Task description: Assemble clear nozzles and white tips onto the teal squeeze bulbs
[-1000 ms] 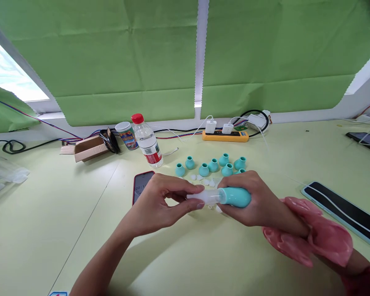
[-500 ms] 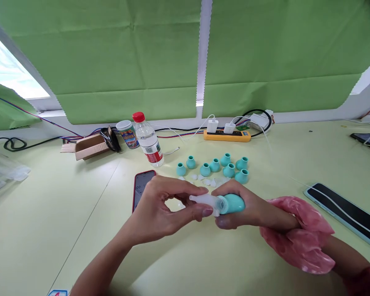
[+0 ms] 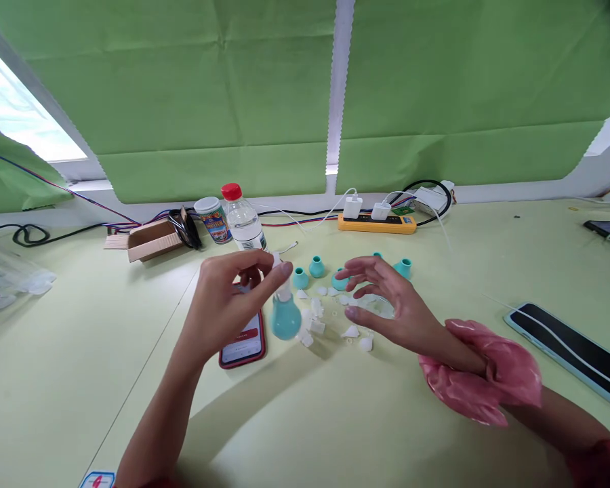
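Note:
My left hand (image 3: 238, 291) pinches the white nozzle (image 3: 283, 293) of a teal squeeze bulb (image 3: 285, 318) between thumb and fingers. The bulb hangs below the nozzle, beside small loose white plastic parts (image 3: 316, 325). Over to the right, my right hand (image 3: 386, 298) holds nothing, its fingers apart and curved above the tabletop. Partly behind that hand stand several teal bulbs with open necks, such as this teal bulb (image 3: 316, 267); some are hidden by the fingers. More small white pieces (image 3: 366, 343) lie scattered between my hands.
A red-cased phone (image 3: 242, 346) lies under my left hand. Behind it stand a water bottle (image 3: 247, 227), a printed can (image 3: 213, 220) and a cardboard box (image 3: 155, 240). An orange power strip (image 3: 376, 224) sits at the back. At right lies a dark phone (image 3: 564, 352) with a cable across it.
My right hand has let go of the teal bulb and opened, moving slightly back. My left hand has moved left with the nozzle and bulb, which now hang upright instead of sideways.

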### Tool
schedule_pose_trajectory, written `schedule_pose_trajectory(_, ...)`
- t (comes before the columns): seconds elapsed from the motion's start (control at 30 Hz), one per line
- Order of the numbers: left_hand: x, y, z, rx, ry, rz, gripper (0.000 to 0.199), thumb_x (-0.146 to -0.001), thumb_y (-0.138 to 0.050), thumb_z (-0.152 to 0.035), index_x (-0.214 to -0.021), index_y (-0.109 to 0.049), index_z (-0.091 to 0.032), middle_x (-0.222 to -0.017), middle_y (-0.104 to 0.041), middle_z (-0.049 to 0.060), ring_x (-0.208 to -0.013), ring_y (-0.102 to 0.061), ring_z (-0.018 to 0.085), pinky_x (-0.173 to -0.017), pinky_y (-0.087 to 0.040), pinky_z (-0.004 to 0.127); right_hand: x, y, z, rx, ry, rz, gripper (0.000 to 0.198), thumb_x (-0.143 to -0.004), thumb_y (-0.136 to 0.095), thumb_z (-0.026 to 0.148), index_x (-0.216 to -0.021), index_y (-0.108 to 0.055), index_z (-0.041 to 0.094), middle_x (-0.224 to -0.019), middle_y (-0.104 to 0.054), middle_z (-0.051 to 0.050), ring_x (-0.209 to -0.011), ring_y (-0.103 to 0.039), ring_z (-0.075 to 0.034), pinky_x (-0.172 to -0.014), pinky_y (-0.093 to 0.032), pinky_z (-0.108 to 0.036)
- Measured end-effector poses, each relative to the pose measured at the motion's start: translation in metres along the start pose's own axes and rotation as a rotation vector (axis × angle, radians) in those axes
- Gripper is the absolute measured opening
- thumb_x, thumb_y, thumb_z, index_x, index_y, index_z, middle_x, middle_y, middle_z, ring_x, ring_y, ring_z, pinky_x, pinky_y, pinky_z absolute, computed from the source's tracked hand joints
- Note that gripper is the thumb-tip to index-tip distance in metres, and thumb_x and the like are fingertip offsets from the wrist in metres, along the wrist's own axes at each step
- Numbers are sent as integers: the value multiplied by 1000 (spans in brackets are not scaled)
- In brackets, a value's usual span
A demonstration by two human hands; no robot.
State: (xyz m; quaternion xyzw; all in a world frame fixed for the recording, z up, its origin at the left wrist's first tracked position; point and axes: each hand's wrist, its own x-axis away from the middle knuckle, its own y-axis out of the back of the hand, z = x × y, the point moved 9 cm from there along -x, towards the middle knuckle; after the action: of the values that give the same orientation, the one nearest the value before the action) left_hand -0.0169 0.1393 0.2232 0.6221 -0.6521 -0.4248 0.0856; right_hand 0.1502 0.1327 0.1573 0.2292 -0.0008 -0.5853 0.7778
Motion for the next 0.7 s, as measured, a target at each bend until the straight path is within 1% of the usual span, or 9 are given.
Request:
schedule_pose_trajectory(0.07,-9,-8,12,-169,24,65,29,-76,-51,-38,-59,-56,-15,-53,-52,-2,-48,-40,8,-45,-28,21,0,2,0,66,15,1,40,-73,-59,30,-106,-39,21,-100,-56,-7,-85,-54,-16,-74,-46,-33)
schedule_pose_trajectory(0.13,-19,-17,27,-330,51,92,32,-77,-47,-39,-57,-55,-15,-52,-51,-1,-47,-40,9,-46,-25,22,0,0,-1,154,10,42,36,-74,-57,31,-105,-41,21,-96,-58,-6,-81,-54,-15,-72,-47,-31)
schedule_pose_trajectory(0.2,-28,-28,45,-451,65,144,35,-78,-42,-38,-54,-54,-15,-50,-50,0,-47,-40,10,-47,-23,23,-1,1,-1,260,13,52,35,-73,-57,32,-104,-43,21,-93,-58,-5,-80,-54,-15,-70,-46,-31)
schedule_pose_trajectory(0.27,-35,-37,65,-532,98,166,37,-78,-41,-37,-52,-53,-15,-49,-49,2,-48,-41,12,-46,-21,24,-2,4,-1,339,14,33,36,-73,-57,31,-104,-42,21,-92,-58,-4,-76,-54,-14,-68,-46,-30)
schedule_pose_trajectory(0.37,-41,-48,89,-567,128,221,34,-77,-42,-34,-51,-53,-14,-49,-48,3,-48,-41,13,-46,-20,25,-5,6,-3,413,5,22,37,-73,-56,31,-105,-40,21,-89,-58,-3,-70,-53,-13,-66,-46,-29)
schedule_pose_trajectory(0.43,-44,-55,98,-548,122,246,31,-76,-42,-31,-53,-54,-14,-51,-49,3,-49,-42,13,-47,-21,24,-7,5,-7,466,-8,47,37,-73,-55,31,-105,-41,21,-87,-58,-3,-67,-52,-12,-64,-45,-28)
schedule_pose_trajectory(0.57,-47,-59,107,-535,118,242,32,-77,-40,-31,-57,-58,-14,-52,-52,4,-50,-43,13,-48,-23,24,-11,-2,-22,567,-54,135,38,-74,-53,34,-107,-42,19,-84,-58,-3,-63,-51,-13,-61,-43,-28)
schedule_pose_trajectory(0.7,-47,-57,109,-522,120,228,32,-77,-39,-31,-61,-60,-13,-52,-53,4,-49,-43,12,-47,-24,23,-16,-9,-39,660,-62,214,33,-77,-49,35,-105,-47,18,-85,-59,-5,-68,-53,-15,-63,-42,-28)
